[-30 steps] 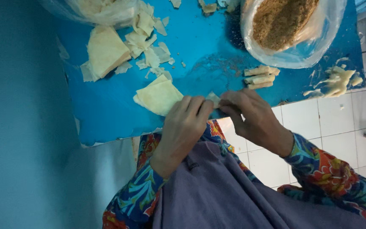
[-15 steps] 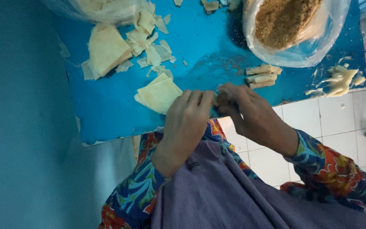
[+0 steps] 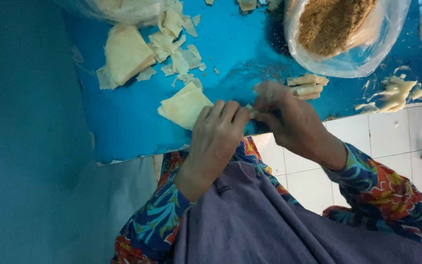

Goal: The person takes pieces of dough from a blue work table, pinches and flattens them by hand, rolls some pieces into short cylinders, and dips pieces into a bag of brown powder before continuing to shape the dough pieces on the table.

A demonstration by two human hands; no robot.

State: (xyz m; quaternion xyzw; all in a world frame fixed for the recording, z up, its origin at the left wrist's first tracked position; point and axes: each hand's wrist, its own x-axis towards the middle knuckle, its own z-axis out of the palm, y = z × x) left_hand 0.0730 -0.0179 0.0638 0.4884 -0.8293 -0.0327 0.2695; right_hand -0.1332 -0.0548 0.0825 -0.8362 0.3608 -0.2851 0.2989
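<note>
Between blurred hands (image 3: 250, 122), hidden wrapper (image 3: 251, 111)

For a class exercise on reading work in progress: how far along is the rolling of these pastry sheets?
Done: three finished rolls lie on the blue mat near the bag of brown crumb filling. In hand: the left hand and right hand pinch a small pale piece between their fingertips. Left: a sheet beside the left hand, a stack of sheets further off, and torn scraps.
</note>
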